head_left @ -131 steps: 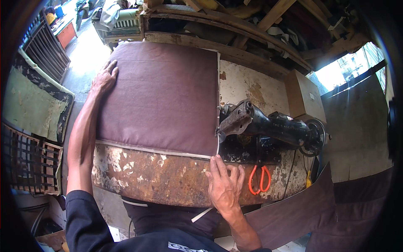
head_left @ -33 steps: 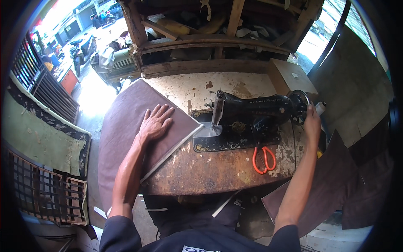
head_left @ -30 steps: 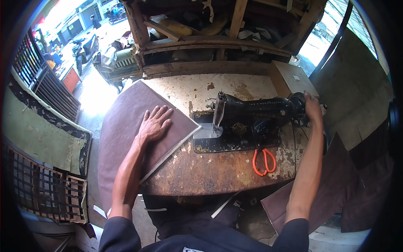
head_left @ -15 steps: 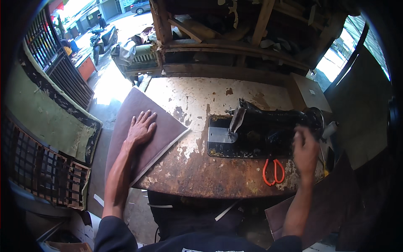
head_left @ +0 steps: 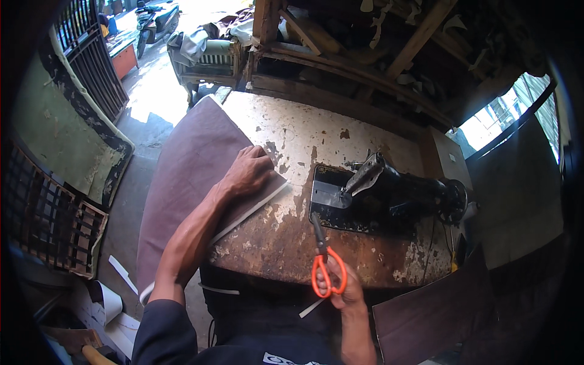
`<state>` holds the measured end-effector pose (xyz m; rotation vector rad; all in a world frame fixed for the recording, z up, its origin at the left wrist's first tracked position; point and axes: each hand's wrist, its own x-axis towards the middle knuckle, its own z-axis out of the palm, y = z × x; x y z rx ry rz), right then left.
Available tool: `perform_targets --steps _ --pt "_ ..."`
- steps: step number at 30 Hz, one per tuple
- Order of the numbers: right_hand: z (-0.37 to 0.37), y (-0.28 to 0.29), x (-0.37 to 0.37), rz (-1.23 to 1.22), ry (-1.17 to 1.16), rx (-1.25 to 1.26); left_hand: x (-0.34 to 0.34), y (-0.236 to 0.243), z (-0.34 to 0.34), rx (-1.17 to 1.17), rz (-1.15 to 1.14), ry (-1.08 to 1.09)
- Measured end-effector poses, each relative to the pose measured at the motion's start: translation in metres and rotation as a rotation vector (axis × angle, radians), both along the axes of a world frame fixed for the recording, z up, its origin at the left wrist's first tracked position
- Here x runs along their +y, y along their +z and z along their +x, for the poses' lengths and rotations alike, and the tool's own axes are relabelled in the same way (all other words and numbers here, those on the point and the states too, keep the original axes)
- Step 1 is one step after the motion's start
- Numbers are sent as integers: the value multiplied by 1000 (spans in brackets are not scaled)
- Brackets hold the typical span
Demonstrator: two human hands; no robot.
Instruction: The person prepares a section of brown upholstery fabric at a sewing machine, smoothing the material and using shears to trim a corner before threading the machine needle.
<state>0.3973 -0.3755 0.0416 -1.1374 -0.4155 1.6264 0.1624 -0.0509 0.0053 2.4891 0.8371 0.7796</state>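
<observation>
A large piece of purplish-brown fabric (head_left: 188,158) with a pale edge lies over the left end of the worn table. My left hand (head_left: 249,170) is closed on this fabric near its right corner, with the fingertips curled out of sight. At the table's front edge, my right hand (head_left: 345,286) grips scissors (head_left: 320,240) by their orange handles. The dark blades point away from me, their tips beside the near left corner of the sewing machine's base. That black sewing machine (head_left: 395,188) rests on the right part of the table.
The tabletop (head_left: 292,243) has peeling, stained paint. A wooden frame (head_left: 340,64) stuffed with material stands behind it. More brown sheet material (head_left: 426,310) hangs at the lower right. On the left are an upholstered panel (head_left: 67,121) and white scraps (head_left: 121,274) on the floor.
My right hand has picked up the scissors from beside the machine and brought them left and nearer. My left hand has moved right across the fabric and gone from flat to curled.
</observation>
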Motion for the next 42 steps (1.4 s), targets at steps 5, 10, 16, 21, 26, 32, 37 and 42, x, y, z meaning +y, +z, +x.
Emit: perform_targets --steps 5,10,16,21,26,32,37,42 --pt "-80 18 81 -48 -8 196 1 2 -5 -87 51 12" --pt "-100 3 133 64 -127 37 3 4 -4 -128 31 -11" --pt "-77 19 89 45 -38 -512 2 0 -8 -169 -103 13" --pt "7 24 12 -45 -236 -1398 -6 6 -12 -128 -47 -21" --pt "100 28 -57 -317 -232 -1841 -13 14 -5 7 32 87" --pt "71 45 -66 16 -362 -1949 -20 40 -66 437 -28 190" --pt "-84 1 -16 364 887 -734 -32 22 -108 515 -31 317" --pt "-293 -102 35 517 1008 -248 -41 20 -110 533 -52 382"
